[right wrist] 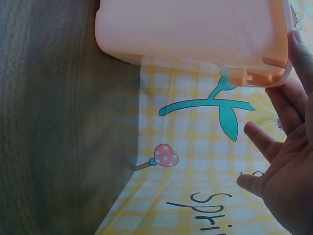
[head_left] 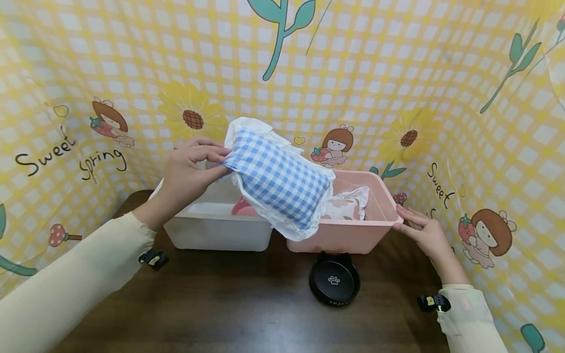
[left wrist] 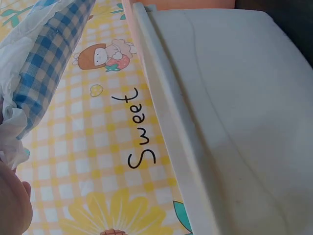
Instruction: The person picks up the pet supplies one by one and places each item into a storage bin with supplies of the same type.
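Observation:
My left hand pinches one corner of a small blue-and-white gingham pillow with a white ruffled edge. The pillow hangs tilted in the air and overlaps both bins in the head view. With thumb and fingers, my right hand grips the right rim corner of a pink plastic bin. Inside that bin lies another ruffled pillow, white with a pinkish-brown print, partly hidden. In the left wrist view the gingham pillow appears at upper left, beside the white bin.
A white bin stands left of the pink one, with a pink object partly visible inside. In front of the pink bin, a round black dish with a paw print sits on the dark wooden table. Patterned yellow-checked cloth surrounds the table.

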